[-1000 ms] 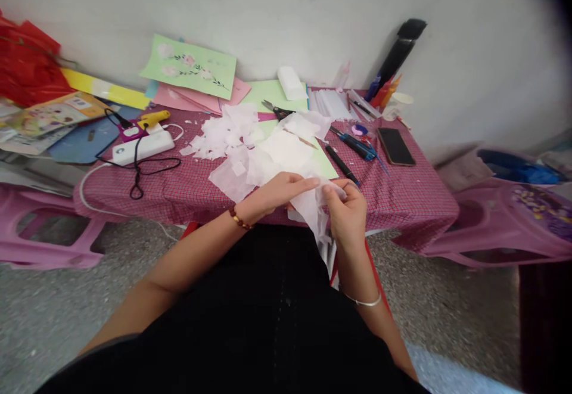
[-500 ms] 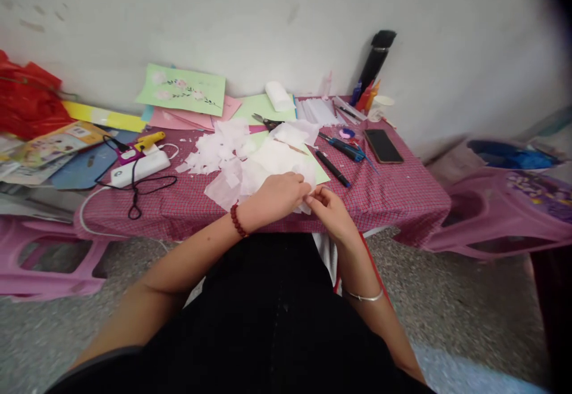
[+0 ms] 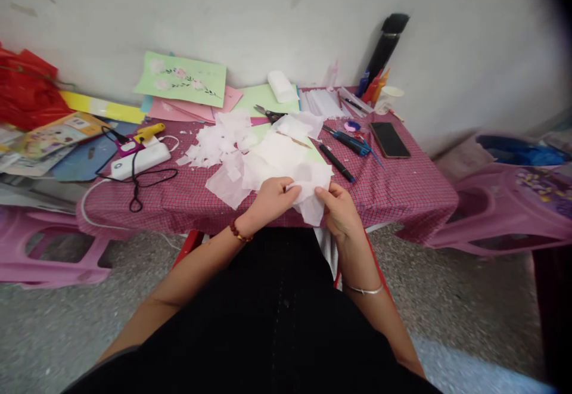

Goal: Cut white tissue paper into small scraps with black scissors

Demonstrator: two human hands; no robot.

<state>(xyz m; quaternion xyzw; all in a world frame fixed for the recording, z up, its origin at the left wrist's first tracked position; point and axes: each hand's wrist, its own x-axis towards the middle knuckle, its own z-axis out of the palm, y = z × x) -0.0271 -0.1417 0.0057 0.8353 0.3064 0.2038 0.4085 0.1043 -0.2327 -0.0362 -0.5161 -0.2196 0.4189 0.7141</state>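
Note:
Between my two hands a thin white tissue paper (image 3: pixel 309 191) is held, one side hanging down past the table's front edge. My left hand (image 3: pixel 276 196) pinches it at the left with thumb and fingers. At its right side my right hand (image 3: pixel 338 204) grips it, the thumb on top. More white tissue sheets (image 3: pixel 272 155) lie just beyond my hands on a pale green paper. To the left is a loose heap of torn white paper scraps (image 3: pixel 214 143). A black marker pen (image 3: pixel 337 163) rests to the right of my right hand.
Scissors (image 3: pixel 268 114) lie behind the tissues. A phone (image 3: pixel 390 140) and blue-handled pliers (image 3: pixel 351 142) are on the right. A green card with flowers (image 3: pixel 181 78) leans at the back. On the left sit a white power strip (image 3: pixel 140 161) and black cord. Pink stools (image 3: pixel 49 251) flank the table.
My hands have moved apart, and the tissue paper is now spread out between them. Earlier my fingers were close together over it. The view has shifted slightly.

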